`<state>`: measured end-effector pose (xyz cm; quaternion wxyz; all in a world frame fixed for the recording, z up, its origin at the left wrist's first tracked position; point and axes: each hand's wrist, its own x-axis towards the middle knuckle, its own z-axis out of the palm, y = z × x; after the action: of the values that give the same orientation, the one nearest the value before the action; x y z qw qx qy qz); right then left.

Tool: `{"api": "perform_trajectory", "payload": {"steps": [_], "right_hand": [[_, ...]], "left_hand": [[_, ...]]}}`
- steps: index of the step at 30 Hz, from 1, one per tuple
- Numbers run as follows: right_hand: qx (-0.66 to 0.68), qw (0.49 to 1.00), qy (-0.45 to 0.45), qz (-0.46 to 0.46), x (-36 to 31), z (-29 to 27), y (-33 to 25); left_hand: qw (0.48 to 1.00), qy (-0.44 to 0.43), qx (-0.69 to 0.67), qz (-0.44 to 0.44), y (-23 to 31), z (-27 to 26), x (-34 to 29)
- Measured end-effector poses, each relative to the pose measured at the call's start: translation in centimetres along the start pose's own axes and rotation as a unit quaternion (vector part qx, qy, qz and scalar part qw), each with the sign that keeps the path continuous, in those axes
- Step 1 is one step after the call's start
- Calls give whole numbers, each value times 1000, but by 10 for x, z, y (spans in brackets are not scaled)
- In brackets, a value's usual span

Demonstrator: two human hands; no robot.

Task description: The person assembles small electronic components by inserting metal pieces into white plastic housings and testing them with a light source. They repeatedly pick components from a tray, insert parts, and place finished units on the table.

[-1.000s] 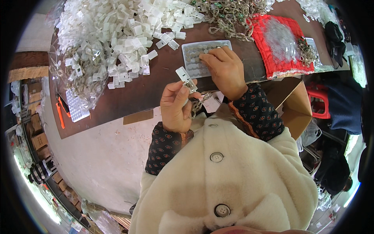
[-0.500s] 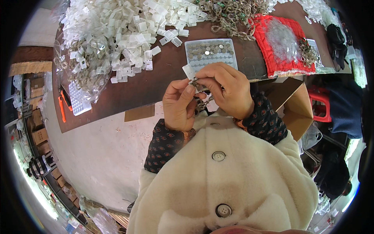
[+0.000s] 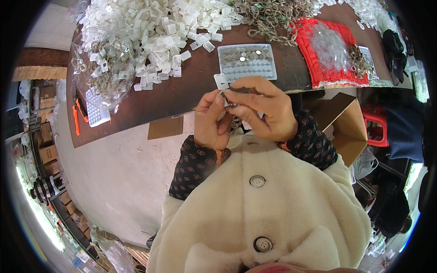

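Head view: my left hand [image 3: 210, 120] is pinching a small white plastic case [image 3: 221, 81] between thumb and fingers, its flat upper part sticking up past my fingertips. My right hand [image 3: 271, 111] is meeting it at the lower end, thumb and forefinger bent; I cannot tell whether they are gripping the case or only touching it, since my fingers are hiding the contact. Just beyond my hands, a clear tray [image 3: 250, 72] is lying on the brown desk [image 3: 150, 104], with round metal discs [image 3: 244, 53] filling its far rows. A heap of white cases [image 3: 164, 45] is spreading to the left, and a red cloth [image 3: 314, 75] is lying to the right.
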<state>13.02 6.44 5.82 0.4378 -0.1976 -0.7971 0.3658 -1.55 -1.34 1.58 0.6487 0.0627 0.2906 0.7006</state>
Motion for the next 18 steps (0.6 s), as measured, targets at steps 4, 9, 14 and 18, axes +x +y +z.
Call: {"api": "perform_trajectory", "payload": {"steps": [4, 9, 14, 18], "right_hand": [[170, 959, 24, 226, 5, -5, 5], [298, 892, 18, 341, 7, -3, 5], [352, 916, 12, 194, -2, -4, 2], [186, 981, -55, 29, 1, -8, 12]], "left_hand": [[999, -22, 25, -17, -1, 4, -6], [997, 3, 36, -63, -3, 3, -5], [991, -56, -39, -118, 4, -3, -4], [985, -100, -49, -135, 2, 1, -5]]}}
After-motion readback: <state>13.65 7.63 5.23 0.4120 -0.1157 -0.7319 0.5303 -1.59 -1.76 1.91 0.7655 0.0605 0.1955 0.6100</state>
